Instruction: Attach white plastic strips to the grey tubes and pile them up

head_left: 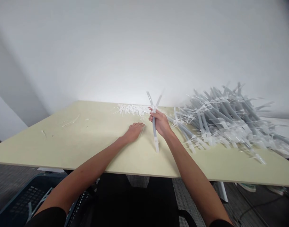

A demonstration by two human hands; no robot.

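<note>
My right hand (160,121) is closed around a grey tube (154,127) held upright over the table. Two clear branches (150,98) spread in a Y from its top, and a clear fitting (156,145) ends its lower part. Low over the tabletop, my left hand (134,131) has its fingers together at a thin whitish cable tie (142,130); the grip is partly hidden. Just beyond both hands lies a heap of loose white cable ties (132,109).
A large pile of similar grey tubes (220,110) with clear ends covers the table's right side. Stray ties (71,121) and small scraps lie at left on the pale tabletop (64,145). A wall stands behind. A dark basket (33,192) sits below the front left edge.
</note>
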